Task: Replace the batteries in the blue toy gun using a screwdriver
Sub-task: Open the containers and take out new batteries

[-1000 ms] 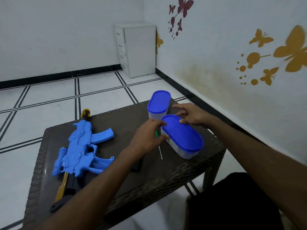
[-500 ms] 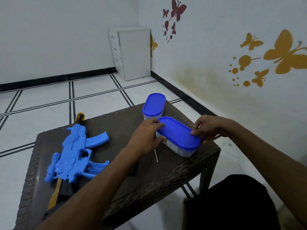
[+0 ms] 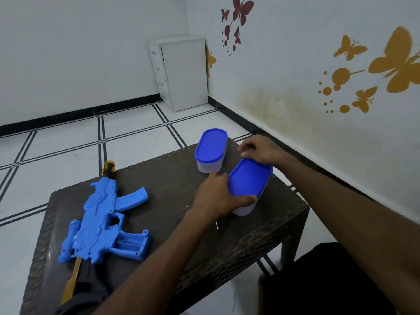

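Observation:
The blue toy gun [image 3: 102,221] lies on its side at the left of the dark wicker table [image 3: 261,242], its battery compartment open and facing me. On the right stands a near oval container with a blue lid [image 3: 248,180]. My left hand [image 3: 218,196] grips its near left side, thumb along the lid's edge. My right hand [image 3: 259,151] holds the lid's far end. Under my left wrist only the metal tip of the screwdriver [image 3: 217,225] shows. A small screw [image 3: 187,206] lies on the table.
A second container with a blue lid [image 3: 210,151] stands just behind, at the table's far edge. A white drawer cabinet [image 3: 181,71] stands in the room's corner. The wall runs close along the table's right side. My dark-clothed knee [image 3: 318,280] is at the lower right.
My right hand has moved from the lid's right rim to its far end. My left hand has shifted to clasp the container's near side. The view has also turned a little.

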Demonstrator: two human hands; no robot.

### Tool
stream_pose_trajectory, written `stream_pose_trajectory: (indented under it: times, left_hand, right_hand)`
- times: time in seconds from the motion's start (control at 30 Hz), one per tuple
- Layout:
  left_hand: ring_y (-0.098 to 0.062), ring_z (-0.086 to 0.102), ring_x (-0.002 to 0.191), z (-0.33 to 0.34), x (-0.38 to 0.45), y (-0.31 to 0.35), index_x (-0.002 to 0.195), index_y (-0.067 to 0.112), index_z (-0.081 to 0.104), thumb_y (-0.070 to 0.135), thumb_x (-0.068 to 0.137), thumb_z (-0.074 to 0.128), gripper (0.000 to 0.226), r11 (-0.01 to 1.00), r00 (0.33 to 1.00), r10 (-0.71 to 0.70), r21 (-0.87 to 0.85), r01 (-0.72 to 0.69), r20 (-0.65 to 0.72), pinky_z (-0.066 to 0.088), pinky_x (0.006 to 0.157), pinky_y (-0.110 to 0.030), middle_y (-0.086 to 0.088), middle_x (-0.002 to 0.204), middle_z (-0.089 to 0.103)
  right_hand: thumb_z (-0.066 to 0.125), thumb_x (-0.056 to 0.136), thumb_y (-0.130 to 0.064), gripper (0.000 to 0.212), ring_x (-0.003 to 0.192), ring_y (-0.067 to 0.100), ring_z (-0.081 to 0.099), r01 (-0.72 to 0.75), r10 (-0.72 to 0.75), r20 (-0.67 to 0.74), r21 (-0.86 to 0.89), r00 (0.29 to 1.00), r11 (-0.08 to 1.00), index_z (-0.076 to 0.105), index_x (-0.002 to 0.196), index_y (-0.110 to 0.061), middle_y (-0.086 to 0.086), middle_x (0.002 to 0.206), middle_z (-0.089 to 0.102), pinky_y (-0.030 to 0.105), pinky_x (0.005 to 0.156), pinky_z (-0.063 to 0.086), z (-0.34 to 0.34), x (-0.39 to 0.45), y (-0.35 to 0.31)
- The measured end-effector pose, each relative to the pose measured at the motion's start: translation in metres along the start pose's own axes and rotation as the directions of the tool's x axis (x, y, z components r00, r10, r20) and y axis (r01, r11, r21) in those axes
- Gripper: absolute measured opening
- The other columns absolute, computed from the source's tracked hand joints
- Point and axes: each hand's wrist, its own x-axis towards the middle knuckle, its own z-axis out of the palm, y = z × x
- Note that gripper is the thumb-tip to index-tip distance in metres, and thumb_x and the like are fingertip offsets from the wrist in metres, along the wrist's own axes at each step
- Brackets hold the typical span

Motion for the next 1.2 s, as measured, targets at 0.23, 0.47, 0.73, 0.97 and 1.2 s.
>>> stream_pose_trajectory:
  times: [0.23,0.47,0.73,0.97,1.2]
  left_hand:
    - [-0.011,0.043,0.057,-0.012,-0.009,0.006,0.071,0.017,0.045,0.075,0.071,0.062,0.061,0.993,0.985,-0.119,-0.008,0.120,0.124,0.032,0.052,-0.025,0.001,0.064,0.045]
    - [-0.015,0.055,0.071,-0.010,-0.008,0.015,0.090,0.015,0.053,0.084,0.068,0.052,0.073,0.997,0.993,-0.079,0.020,0.077,0.090,0.049,0.064,-0.032,-0.003,0.083,0.057]
    - [-0.024,0.056,0.097,0.003,-0.008,0.034,0.133,0.004,0.039,0.078,0.062,0.068,0.106,0.990,0.990,-0.138,0.005,0.137,0.035,0.053,0.079,-0.037,-0.014,0.128,0.044]
    - [-0.016,0.050,0.076,-0.003,0.001,0.031,0.082,0.015,0.047,0.074,0.063,0.070,0.066,0.995,0.991,-0.102,0.021,0.100,0.092,0.034,0.057,-0.026,-0.008,0.088,0.056]
    - [-0.019,0.055,0.080,-0.008,0.001,0.030,0.074,0.016,0.048,0.074,0.066,0.068,0.061,0.991,0.980,-0.129,0.040,0.124,0.153,0.045,0.067,-0.031,-0.008,0.082,0.058]
  right_hand:
    - [0.074,0.084,-0.035,0.051,0.077,0.028,0.068,-0.423,0.408,0.265,-0.002,0.873,0.906,0.058,0.110,0.006,0.025,0.102,0.068,0.037,0.067,0.060,-0.020,-0.015,0.021]
    - [0.077,0.082,-0.011,0.029,0.079,0.026,0.065,-0.347,0.310,0.181,0.237,0.933,0.908,0.068,0.100,0.010,0.028,0.104,0.070,0.036,0.077,0.058,-0.008,-0.007,0.008]
    - [0.083,0.073,-0.038,0.053,0.082,0.029,0.067,-0.274,0.273,0.137,-0.009,0.952,0.962,0.064,0.098,0.005,0.018,0.093,0.070,0.042,0.082,0.057,0.012,0.007,-0.004]
    - [0.074,0.079,-0.049,0.047,0.079,0.021,0.051,-0.109,0.101,-0.043,-0.256,0.994,0.961,0.048,0.091,-0.012,0.004,0.086,0.051,0.034,0.071,0.045,0.019,-0.002,-0.014]
    - [0.075,0.078,-0.043,0.042,0.077,0.023,0.054,-0.089,0.079,-0.064,-0.167,0.995,0.982,0.053,0.090,-0.010,0.001,0.078,0.053,0.029,0.059,0.037,0.017,-0.005,-0.020]
